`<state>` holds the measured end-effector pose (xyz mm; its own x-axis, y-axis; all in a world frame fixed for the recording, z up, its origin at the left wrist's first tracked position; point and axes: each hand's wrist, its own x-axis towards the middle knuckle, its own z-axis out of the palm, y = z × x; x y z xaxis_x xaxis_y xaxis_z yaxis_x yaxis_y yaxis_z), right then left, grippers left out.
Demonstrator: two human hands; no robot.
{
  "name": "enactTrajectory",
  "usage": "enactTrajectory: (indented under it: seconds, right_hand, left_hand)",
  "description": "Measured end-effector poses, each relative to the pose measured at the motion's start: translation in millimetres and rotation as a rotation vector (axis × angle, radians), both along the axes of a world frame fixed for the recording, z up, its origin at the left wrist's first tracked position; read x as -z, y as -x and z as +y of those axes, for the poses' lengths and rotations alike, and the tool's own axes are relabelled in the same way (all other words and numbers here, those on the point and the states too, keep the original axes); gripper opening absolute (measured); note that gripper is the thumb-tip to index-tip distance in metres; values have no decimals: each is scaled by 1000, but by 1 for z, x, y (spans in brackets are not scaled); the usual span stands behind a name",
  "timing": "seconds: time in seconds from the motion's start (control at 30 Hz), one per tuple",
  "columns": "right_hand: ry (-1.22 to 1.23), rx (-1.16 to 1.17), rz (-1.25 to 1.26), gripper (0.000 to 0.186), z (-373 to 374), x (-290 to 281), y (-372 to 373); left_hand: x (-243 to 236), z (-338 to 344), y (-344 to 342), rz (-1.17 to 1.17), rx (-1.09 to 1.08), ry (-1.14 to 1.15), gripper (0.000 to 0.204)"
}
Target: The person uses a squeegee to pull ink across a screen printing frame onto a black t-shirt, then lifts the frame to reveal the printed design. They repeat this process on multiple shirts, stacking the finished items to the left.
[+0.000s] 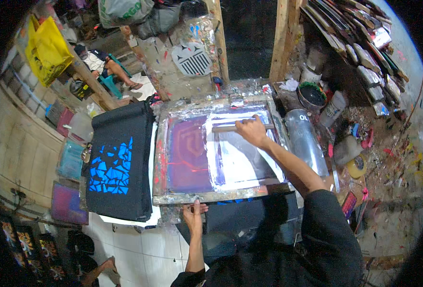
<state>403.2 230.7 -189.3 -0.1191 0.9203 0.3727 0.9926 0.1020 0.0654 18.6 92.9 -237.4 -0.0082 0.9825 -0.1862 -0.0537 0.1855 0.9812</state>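
One screen (186, 160), frame centre; one squeegee (225, 128) across its upper right. Two hands visible: right hand (253, 130) gripping squeegee, fingertips hard to make out; left hand (193, 213), lower centre, at screen's near edge, can't tell if gripping. One black cloth stack (118, 123) centre-left, layer count unclear. One dark sheet (247, 215) below screen, partly covered.

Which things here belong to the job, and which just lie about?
In use:
long grey-brown bar, in the right hand
rectangular paint-smeared screen, left hand at its near edge
black fabric with blue shapes, partly beneath

Apparently idle:
yellow plastic bag
yellow tape roll
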Motion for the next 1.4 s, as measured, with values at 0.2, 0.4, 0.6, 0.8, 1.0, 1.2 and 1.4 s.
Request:
enactTrajectory:
  seconds: [0.2,0.4,0.6,0.8,1.0,1.2,1.4]
  right_hand:
    - [475,-116,173,53,-17,-35,-6]
    - [556,-200,132,60,8,-49,-16]
    - [178,-79,101,42,115,-40,-35]
    - [186,-296,61,56,-28,-26,21]
    - [385,-466,114,60,-37,-35,0]
    - [191,-54,87,61,86,-45,-38]
    - [224,-5,145,50,3,-21,-8]
  left_hand:
    - [3,6,9,-99,12,121,42]
    - [-5,11,10,-82,90,165,51]
    - [-8,12,12,-83,107,202,54]
    - [-4,11,12,-75,28,259,51]
    - [0,16,16,-70,124,230,45]
    - [-3,14,17,-132,122,239,50]
    - [-6,11,11,-25,18,303,43]
